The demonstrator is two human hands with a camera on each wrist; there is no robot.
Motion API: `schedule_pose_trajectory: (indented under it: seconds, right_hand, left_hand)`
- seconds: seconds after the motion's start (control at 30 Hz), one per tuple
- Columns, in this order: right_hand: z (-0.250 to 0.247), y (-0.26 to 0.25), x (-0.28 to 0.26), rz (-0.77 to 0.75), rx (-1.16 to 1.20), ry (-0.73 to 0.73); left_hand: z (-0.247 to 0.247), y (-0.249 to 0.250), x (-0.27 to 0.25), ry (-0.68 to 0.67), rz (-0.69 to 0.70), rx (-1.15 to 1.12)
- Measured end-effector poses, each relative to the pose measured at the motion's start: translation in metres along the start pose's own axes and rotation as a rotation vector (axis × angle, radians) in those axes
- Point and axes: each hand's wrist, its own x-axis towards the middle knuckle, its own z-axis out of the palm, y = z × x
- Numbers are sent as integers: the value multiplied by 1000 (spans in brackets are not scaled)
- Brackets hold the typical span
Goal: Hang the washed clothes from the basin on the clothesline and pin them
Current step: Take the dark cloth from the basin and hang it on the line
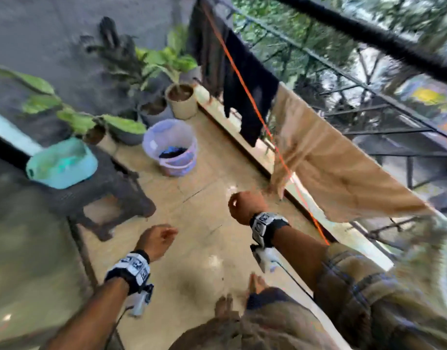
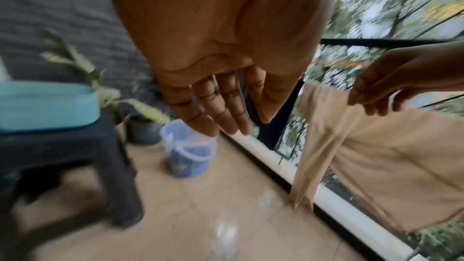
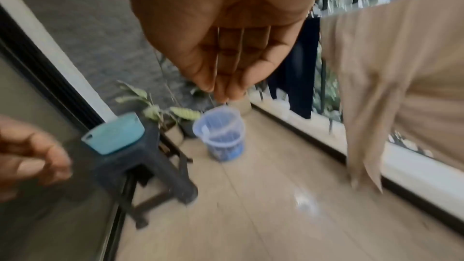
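My right hand [image 1: 245, 207] pinches the lower corner of the tan cloth [image 1: 343, 168], I think to pull it flat where it hangs over the orange clothesline [image 1: 245, 89], beside the dark garment [image 1: 247, 97]. My left hand [image 1: 156, 239] hangs free on the near side of that line with fingers loose, holding nothing, ready for a pin. Beyond it, away from the line, the teal basin [image 1: 63, 164] sits on the dark stool [image 1: 111, 195]; the lilac bucket [image 1: 172, 147] stands between stool and line.
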Motion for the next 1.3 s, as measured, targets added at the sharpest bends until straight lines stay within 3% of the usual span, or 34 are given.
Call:
schedule_pose_trajectory:
  seconds: [0.1,0.3,0.6,0.87,1.13,1.3]
  right_hand:
    - [50,6,14,73,-15,-143]
    - [83,0,63,49,-71,-303]
    - [67,-35,186,3,-55,-463]
    - [26,-46,299,-70,-68,-493]
    - [5,-84,436,31,-33,-445]
    - [22,-126,532,107,19,-445]
  left_hand:
    - [26,-60,-20,-43,-153,6]
    - [27,-73,-12,-190,-318,64]
    - [-31,-47,101,-152,-415,-18]
    - [-97,-28,210,-54,-353,-67]
    - [-154,-54,318,-109,-361,-119]
    - [-183,-107,392,-183,-400,-194]
